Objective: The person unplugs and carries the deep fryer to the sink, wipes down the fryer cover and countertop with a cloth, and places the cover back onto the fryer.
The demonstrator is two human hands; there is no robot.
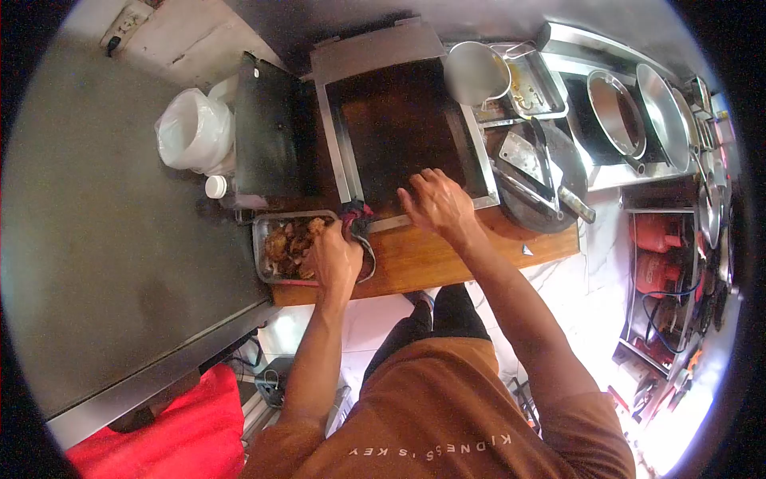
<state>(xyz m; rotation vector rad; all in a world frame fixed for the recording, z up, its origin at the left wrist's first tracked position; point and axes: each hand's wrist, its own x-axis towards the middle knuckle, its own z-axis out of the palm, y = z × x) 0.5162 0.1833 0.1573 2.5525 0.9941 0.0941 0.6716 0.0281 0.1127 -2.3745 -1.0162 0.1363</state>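
My left hand (333, 257) rests at the right end of a metal tray of browned cooked meat (281, 247), fingers curled around a piece of it. Just above that hand lies a dark red cloth (357, 214) at the griddle's near corner. My right hand (435, 201) is spread flat, fingers apart, on the near edge of the dark flat griddle (399, 128). Both stand on a wooden counter (431, 259).
A round chopping block (558, 211) with a cleaver (523, 156) and tongs sits right of the griddle. A metal jug (477, 73), pans and woks (662, 116) stand at the back right. A white plastic bag (194, 132) and a black box (270, 136) are on the left.
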